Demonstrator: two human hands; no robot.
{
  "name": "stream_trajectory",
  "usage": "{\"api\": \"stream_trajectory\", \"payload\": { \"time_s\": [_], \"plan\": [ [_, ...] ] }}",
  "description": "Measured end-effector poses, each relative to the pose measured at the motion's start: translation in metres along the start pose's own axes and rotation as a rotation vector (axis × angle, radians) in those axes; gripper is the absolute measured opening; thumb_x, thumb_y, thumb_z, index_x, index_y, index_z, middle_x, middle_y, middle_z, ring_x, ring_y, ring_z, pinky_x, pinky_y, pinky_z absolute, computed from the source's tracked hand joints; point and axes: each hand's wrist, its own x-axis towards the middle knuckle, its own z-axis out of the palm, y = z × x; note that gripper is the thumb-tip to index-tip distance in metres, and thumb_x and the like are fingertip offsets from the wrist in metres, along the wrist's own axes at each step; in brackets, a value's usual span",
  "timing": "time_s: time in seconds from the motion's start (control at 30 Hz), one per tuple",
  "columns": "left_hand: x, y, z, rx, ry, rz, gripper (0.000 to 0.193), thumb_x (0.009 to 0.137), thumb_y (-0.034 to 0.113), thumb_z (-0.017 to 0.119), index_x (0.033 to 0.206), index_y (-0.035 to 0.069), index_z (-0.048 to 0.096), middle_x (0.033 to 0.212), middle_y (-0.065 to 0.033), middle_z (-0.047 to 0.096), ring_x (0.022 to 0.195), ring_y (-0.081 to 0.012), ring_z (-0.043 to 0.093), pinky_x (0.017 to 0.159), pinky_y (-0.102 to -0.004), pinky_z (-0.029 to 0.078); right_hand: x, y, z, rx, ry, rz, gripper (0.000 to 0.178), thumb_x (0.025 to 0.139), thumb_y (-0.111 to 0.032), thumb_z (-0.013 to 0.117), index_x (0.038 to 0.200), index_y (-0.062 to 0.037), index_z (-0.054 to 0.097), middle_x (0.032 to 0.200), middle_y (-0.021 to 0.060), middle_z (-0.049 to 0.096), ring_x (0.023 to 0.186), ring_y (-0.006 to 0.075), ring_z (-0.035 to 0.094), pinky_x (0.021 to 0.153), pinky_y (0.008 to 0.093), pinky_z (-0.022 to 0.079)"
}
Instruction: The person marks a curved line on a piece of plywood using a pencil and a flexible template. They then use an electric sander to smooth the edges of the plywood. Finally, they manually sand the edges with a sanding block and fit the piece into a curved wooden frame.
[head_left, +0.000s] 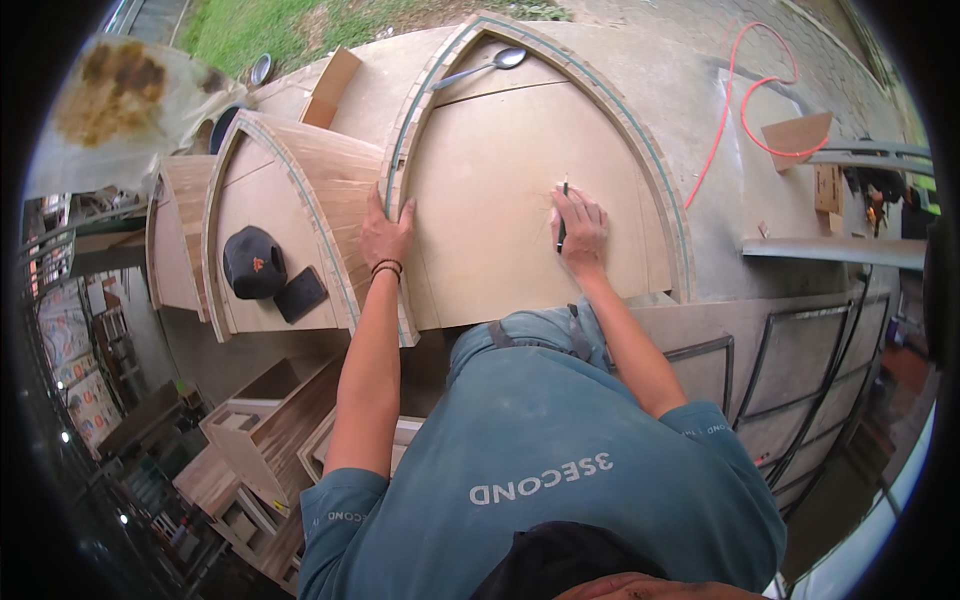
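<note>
In front of me lies a pointed-arch wooden cabinet (640, 140), with a teal line along its rim. Its pale plywood panel (490, 180) is recessed inside that rim. My left hand (387, 232) grips the left side of the rim, thumb on the inner side and fingers on the outer. Over the panel's right half, my right hand (580, 228) is closed around a slim black pencil (561, 236), which points away from me. Near the arch's peak rests a metal spoon (508, 59).
Smaller arched cabinets (240, 190) stand at left; a black cap (254, 262) and a dark phone (300, 294) lie on one. An orange hose (741, 100) loops across the concrete at right. Dark metal frames (790, 360) lean at lower right, and wooden boxes (265, 430) sit at lower left.
</note>
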Motion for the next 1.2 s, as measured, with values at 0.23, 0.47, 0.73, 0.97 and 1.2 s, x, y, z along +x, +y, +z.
{"api": "stream_trajectory", "payload": {
  "time_s": [0.23, 0.47, 0.73, 0.97, 1.2],
  "plan": [
    [0.0018, -0.002, -0.0026, -0.063, -0.049, -0.044, 0.073, 0.087, 0.052, 0.069, 0.148, 0.022, 0.042, 0.123, -0.0189, 0.068, 0.106, -0.0416, 0.067, 0.091, -0.0506, 0.054, -0.0002, -0.0032, -0.0002, -0.015, -0.049, -0.002, 0.04, 0.089, -0.013, 0.063, 0.129, -0.0164, 0.062, 0.132, 0.0048, 0.063, 0.126, 0.0245, 0.055, 0.105, 0.0426, 0.041],
    [0.003, -0.0067, -0.0006, -0.059, -0.006, -0.028, 0.071, 0.085, 0.051, 0.07, 0.144, 0.022, 0.045, 0.123, -0.0158, 0.068, 0.105, -0.0399, 0.068, 0.09, -0.0503, 0.054, 0.0016, -0.0039, 0.0001, -0.032, -0.078, -0.015, 0.041, 0.091, -0.013, 0.061, 0.132, -0.0157, 0.06, 0.133, 0.0044, 0.062, 0.127, 0.0247, 0.054, 0.106, 0.0429, 0.04],
    [0.0028, -0.0017, -0.0038, -0.096, -0.031, -0.057, 0.07, 0.085, 0.051, 0.07, 0.145, 0.024, 0.045, 0.12, -0.0171, 0.07, 0.104, -0.0394, 0.068, 0.09, -0.0499, 0.055, 0.0038, -0.0067, -0.0044, -0.046, -0.087, -0.015, 0.041, 0.091, -0.014, 0.061, 0.132, -0.0153, 0.06, 0.134, 0.0044, 0.062, 0.127, 0.0252, 0.054, 0.106, 0.0436, 0.04],
    [0.0031, -0.002, -0.0069, -0.069, -0.074, -0.088, 0.071, 0.085, 0.05, 0.07, 0.145, 0.023, 0.046, 0.121, -0.0175, 0.069, 0.106, -0.0395, 0.068, 0.091, -0.0486, 0.055, 0.0033, -0.0071, -0.0032, -0.032, -0.075, -0.023, 0.041, 0.091, -0.014, 0.061, 0.132, -0.0147, 0.06, 0.134, 0.0044, 0.062, 0.127, 0.0251, 0.054, 0.105, 0.0432, 0.04],
    [0.0025, -0.0069, -0.0029, -0.116, -0.006, -0.025, 0.067, 0.084, 0.045, 0.069, 0.142, 0.016, 0.05, 0.13, -0.0144, 0.065, 0.112, -0.0355, 0.066, 0.093, -0.0467, 0.054, 0.002, -0.007, -0.0009, -0.033, -0.063, -0.027, 0.042, 0.09, -0.013, 0.061, 0.132, -0.0147, 0.06, 0.134, 0.0052, 0.062, 0.127, 0.0256, 0.054, 0.105, 0.0424, 0.04]
  ]
}}
